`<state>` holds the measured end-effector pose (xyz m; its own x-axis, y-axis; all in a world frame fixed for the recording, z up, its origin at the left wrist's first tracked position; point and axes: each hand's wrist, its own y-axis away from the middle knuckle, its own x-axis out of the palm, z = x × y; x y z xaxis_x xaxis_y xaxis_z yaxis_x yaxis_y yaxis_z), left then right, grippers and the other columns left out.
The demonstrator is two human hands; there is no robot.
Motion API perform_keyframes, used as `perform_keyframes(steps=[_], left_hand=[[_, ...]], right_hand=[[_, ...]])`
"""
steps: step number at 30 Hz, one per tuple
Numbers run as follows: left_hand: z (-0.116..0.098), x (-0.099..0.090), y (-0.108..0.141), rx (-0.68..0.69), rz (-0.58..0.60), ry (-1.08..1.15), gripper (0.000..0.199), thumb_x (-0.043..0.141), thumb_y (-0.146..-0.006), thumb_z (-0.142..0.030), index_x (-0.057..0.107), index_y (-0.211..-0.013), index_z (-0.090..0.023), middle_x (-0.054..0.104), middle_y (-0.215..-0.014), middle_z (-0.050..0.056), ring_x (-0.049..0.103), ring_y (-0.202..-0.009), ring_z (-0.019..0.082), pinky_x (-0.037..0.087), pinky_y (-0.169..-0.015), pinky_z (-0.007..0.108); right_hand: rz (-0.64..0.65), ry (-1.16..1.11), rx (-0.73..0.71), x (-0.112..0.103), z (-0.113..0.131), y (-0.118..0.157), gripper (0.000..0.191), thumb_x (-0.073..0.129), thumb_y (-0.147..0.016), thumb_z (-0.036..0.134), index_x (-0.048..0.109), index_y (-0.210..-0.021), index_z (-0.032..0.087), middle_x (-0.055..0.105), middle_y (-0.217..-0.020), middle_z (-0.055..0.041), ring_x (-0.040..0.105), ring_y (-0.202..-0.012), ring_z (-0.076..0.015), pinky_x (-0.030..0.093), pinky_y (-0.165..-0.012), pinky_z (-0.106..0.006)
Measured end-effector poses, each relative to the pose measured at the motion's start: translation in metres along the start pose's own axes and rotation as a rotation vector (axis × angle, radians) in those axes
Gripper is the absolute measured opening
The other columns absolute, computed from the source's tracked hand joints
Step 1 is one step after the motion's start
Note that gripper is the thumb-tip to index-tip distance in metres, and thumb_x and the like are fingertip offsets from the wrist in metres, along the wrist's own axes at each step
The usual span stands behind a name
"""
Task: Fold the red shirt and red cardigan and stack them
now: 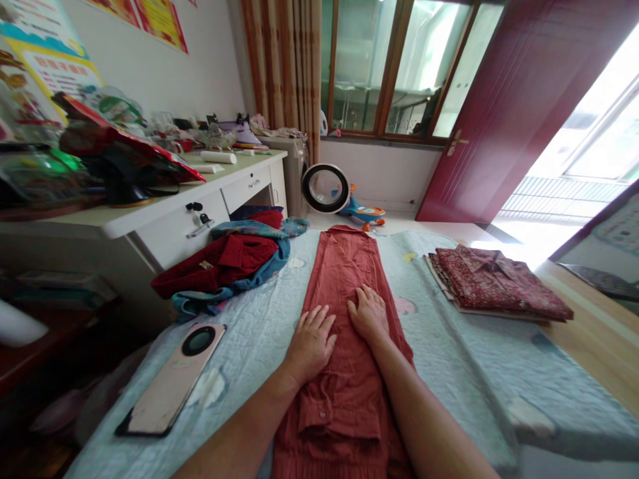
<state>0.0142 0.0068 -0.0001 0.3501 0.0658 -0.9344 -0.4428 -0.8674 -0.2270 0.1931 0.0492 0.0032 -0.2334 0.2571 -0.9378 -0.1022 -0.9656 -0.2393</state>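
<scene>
A rust-red shirt (pixel 344 266) lies lengthwise on the light blue quilted cover (pixel 439 399), its sides folded in to a long narrow strip. One sleeve is laid down along it, and its buttoned cuff (pixel 339 419) shows near the front. My left hand (pixel 310 342) rests flat on the shirt's left edge with fingers stretched out. Beside it, a little farther from me, my right hand (pixel 370 314) presses on the cloth, fingers extended and thumb out to the left. Neither hand grips anything. The shirt's lower end runs out of view at the bottom.
Left of the shirt are a phone (pixel 172 382) and a heap of dark red and blue clothes (pixel 234 259). A folded patterned shirt (pixel 499 279) sits on a stack at right. A cluttered white desk (pixel 174 223) stands along the left; an open washing machine door (pixel 325 189) is beyond.
</scene>
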Motion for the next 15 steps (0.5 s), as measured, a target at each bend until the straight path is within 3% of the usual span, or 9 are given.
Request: perform_keyframes(steps=[15], left_hand=[[0.0013,0.0000,0.0004,0.004,0.007,0.012,0.044,0.051,-0.093,-0.031,0.055,-0.136,-0.020,0.043,-0.152,0.009,0.035,-0.142,0.026,0.027,-0.118,0.048]], right_hand=[[0.013,0.001,0.013,-0.0017,0.0011,0.0003,0.048,0.043,-0.094,0.039,0.055,-0.134,0.015,0.047,-0.147,-0.0126,0.039,-0.137,-0.0265,0.024,-0.113,-0.039]])
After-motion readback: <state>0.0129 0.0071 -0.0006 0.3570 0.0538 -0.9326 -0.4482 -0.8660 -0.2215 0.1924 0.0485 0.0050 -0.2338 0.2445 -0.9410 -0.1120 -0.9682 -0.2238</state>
